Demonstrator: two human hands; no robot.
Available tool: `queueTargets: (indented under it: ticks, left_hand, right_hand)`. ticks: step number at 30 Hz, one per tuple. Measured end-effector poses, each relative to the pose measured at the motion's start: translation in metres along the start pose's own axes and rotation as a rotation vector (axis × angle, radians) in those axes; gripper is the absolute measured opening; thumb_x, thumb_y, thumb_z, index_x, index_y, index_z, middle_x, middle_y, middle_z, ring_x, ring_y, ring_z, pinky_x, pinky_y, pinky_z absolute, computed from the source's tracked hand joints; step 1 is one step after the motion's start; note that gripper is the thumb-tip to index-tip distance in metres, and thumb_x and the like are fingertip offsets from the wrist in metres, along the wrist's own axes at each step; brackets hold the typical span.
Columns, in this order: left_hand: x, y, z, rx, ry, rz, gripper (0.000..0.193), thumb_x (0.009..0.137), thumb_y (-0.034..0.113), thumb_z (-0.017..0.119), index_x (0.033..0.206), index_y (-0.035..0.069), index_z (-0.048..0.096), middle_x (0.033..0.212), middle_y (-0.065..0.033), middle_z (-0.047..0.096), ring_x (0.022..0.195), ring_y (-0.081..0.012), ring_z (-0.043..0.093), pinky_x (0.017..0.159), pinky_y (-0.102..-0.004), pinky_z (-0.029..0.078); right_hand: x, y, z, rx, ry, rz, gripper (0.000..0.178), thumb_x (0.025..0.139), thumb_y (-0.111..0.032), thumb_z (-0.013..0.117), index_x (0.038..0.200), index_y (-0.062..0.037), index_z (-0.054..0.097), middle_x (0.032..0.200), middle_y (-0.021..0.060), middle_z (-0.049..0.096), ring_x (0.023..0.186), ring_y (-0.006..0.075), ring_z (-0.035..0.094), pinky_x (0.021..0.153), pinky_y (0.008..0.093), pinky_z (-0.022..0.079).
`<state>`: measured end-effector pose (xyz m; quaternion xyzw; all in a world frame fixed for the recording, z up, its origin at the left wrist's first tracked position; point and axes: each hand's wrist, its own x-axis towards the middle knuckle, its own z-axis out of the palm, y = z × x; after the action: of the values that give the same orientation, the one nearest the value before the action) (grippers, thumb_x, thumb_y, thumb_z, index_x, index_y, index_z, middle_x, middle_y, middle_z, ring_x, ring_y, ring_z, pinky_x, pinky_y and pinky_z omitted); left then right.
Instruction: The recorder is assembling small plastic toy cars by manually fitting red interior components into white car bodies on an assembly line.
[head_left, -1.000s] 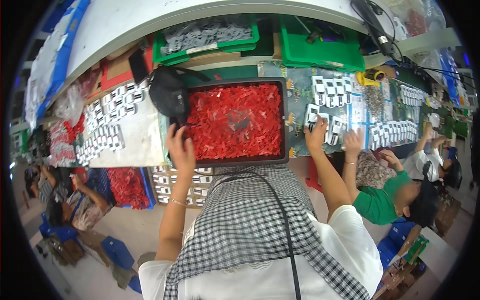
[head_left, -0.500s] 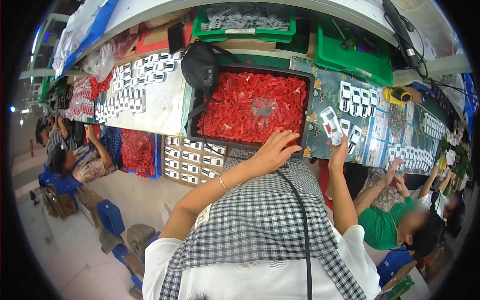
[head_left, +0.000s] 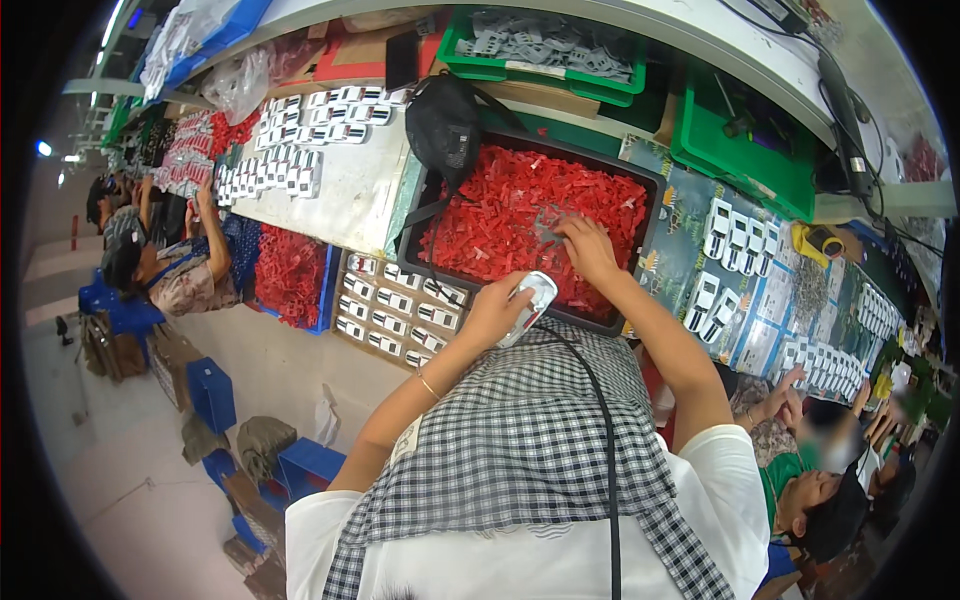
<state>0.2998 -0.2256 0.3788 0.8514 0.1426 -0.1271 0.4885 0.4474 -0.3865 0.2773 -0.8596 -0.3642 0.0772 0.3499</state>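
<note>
My left hand [head_left: 490, 315] is closed around a white toy car body [head_left: 532, 303], held tilted just in front of the near edge of a black bin [head_left: 650, 215]. Small red plastic pieces [head_left: 500, 190] fill this bin. My right hand [head_left: 590, 248] reaches over the near edge into it, its fingers stretched and slightly apart. Their tips touch the pieces beside a greyish patch in the middle of the heap. No held piece shows in those fingers.
White toy cars stand in rows on the left table [head_left: 350, 200], in a cardboard tray [head_left: 350, 285] and on the right mat [head_left: 680, 215]. A black bag [head_left: 443, 125] overhangs the bin's left corner. Green crates [head_left: 745, 180] stand behind. Co-workers sit on both sides.
The white car body has passed from my right hand to my left, moving left to the bin's front. My right hand has gone into the red pieces. The view has turned slightly.
</note>
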Motion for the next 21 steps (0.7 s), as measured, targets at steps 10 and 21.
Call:
queueTargets:
  ticks: [10,21]
  left_hand:
    - [0.0,-0.016,-0.013,-0.996,0.162,-0.288,0.024,0.097,0.02,0.049,0.107,0.0,0.057,0.087,-0.0034,0.064,0.072,-0.0074,0.059,0.062,-0.0228,0.047]
    - [0.028,0.015,0.022,-0.812,0.068,-0.045,0.026,0.099,0.021,0.044,0.108,0.0,0.056,0.088,0.0,0.06,0.081,-0.0057,0.053,0.072,-0.0222,0.044]
  right_hand:
    - [0.023,0.01,0.017,0.227,-0.075,0.491,0.03,0.077,-0.009,0.065,0.106,-0.0038,0.056,0.085,0.0088,0.065,0.074,0.0247,0.064,0.07,0.035,0.05]
    - [-0.036,-0.102,-0.039,0.222,0.099,0.132,0.012,0.077,-0.004,0.065,0.088,-0.0053,0.061,0.071,0.0053,0.059,0.056,0.0173,0.056,0.053,0.0306,0.047]
